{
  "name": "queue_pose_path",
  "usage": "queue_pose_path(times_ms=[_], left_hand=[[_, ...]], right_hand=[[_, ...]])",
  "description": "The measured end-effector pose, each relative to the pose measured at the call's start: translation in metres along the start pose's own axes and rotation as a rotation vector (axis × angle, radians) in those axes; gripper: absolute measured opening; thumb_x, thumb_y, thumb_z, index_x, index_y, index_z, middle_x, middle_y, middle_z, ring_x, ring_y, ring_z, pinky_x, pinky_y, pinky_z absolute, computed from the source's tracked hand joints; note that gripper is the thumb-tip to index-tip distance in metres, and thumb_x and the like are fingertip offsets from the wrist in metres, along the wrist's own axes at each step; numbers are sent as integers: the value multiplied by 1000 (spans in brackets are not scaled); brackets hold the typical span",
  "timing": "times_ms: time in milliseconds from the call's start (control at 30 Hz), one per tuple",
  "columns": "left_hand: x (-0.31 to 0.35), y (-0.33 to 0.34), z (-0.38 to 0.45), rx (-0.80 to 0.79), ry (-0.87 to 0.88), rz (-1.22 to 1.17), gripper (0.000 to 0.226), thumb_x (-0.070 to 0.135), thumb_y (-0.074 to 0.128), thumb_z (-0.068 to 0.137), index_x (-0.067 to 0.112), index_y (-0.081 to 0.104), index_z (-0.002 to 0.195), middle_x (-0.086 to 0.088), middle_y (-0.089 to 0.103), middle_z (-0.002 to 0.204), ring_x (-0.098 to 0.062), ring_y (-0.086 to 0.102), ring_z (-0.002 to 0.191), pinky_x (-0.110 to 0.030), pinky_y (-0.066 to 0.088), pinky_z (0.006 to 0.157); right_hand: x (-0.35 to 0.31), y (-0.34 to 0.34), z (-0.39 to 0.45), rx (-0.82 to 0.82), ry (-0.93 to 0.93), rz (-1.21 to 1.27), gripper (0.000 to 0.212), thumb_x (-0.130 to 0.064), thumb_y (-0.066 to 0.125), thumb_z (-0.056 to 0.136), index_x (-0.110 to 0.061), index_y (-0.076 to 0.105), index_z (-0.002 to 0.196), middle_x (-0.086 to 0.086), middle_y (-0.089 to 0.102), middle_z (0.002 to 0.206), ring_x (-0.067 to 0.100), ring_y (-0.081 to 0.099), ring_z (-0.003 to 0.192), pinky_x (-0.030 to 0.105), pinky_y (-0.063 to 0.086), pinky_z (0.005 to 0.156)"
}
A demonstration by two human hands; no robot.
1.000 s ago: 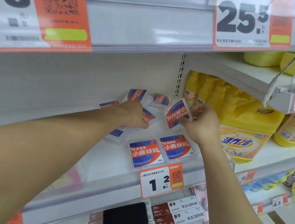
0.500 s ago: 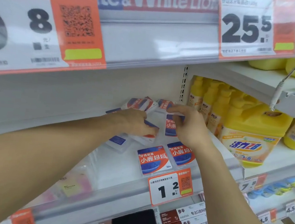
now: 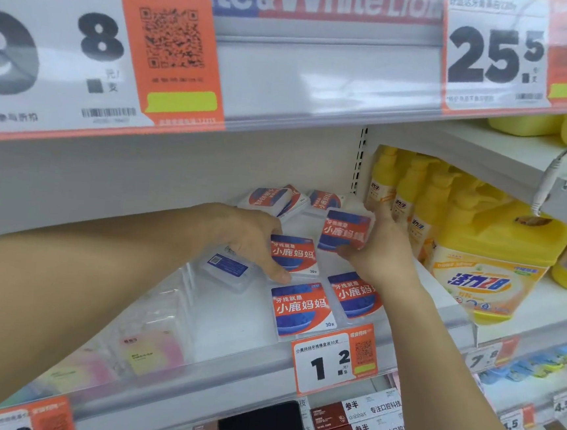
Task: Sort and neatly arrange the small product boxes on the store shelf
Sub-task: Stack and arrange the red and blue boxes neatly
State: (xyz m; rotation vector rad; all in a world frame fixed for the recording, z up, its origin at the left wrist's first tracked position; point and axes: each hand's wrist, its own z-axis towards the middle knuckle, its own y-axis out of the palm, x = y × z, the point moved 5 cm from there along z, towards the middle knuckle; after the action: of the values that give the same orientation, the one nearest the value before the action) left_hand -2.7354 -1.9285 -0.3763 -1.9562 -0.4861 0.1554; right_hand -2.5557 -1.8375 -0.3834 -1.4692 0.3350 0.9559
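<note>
Small flat boxes with red and blue labels lie on the white shelf (image 3: 232, 316). My left hand (image 3: 245, 239) grips one box (image 3: 294, 255) by its left edge, flat on the shelf in the second row. My right hand (image 3: 383, 254) holds another box (image 3: 344, 232) tilted up, just right of it. Two boxes sit at the front: one at left (image 3: 301, 309), one at right (image 3: 354, 294) partly under my right wrist. A box lying face down (image 3: 228, 265) rests below my left hand. More boxes lie jumbled at the back (image 3: 276, 198).
Yellow detergent bottles (image 3: 487, 263) stand close on the right behind a shelf divider. A price tag (image 3: 331, 359) clips to the shelf's front rail. Pale pink and yellow packs (image 3: 150, 350) sit at the left behind a clear guard. The upper shelf's price rail (image 3: 288, 61) overhangs.
My left hand has slid its box forward into the second row, label up. My right hand has brought its box down from mid-air to beside it, label facing me.
</note>
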Motion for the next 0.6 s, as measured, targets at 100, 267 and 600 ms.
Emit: queue_pose_path(times_ms=[100, 267, 600], left_hand=[[-3, 5, -2, -24, 4, -9, 88, 66, 74, 65, 38, 35, 139, 10, 50, 140, -21, 55, 122, -44, 46, 102], [-23, 3, -2, -118, -142, 187, 88, 77, 67, 62, 31, 45, 133, 4, 58, 129, -21, 63, 107, -38, 53, 91], [-4, 4, -3, -8, -62, 97, 65, 72, 53, 80, 32, 50, 130, 9, 58, 127, -17, 61, 104, -34, 51, 94]], right_hand=[[0, -10, -2, 79, -12, 159, 68, -22, 82, 79, -23, 45, 136, 4, 62, 129, 21, 64, 109, 27, 49, 73], [-1, -14, -2, -43, -19, 110, 60, -19, 66, 93, -26, 38, 146, 2, 60, 137, 25, 63, 117, 31, 54, 74], [3, -4, 3, -209, -62, -131, 46, -27, 61, 96, -29, 48, 141, -1, 61, 135, 18, 64, 103, 19, 46, 60]])
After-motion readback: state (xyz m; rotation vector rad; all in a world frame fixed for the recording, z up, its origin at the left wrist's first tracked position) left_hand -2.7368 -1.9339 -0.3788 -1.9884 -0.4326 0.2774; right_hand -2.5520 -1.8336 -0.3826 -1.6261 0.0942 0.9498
